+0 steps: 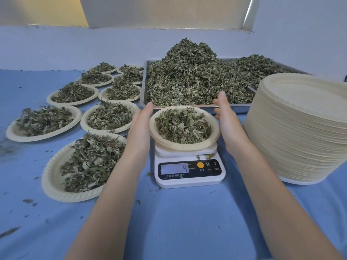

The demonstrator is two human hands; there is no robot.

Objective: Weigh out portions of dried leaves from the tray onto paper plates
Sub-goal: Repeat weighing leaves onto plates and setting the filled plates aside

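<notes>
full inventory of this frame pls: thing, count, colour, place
plate on scale: 1, cream, heaped with dried leaves, centre
scale: 1, white, display shows 4, under that plate
tray: 1, metal, piled with green-grey dried leaves, behind the scale
filled plates: about 9, cream, leaves on each, left of the scale; the far ones overlap
stack of empty plates: 1 tall stack, cream, right
tablecloth: 1, blue, leaf crumbs scattered on it
left hand: open, at the plate's left rim
right hand: open, at the plate's right rim
</notes>
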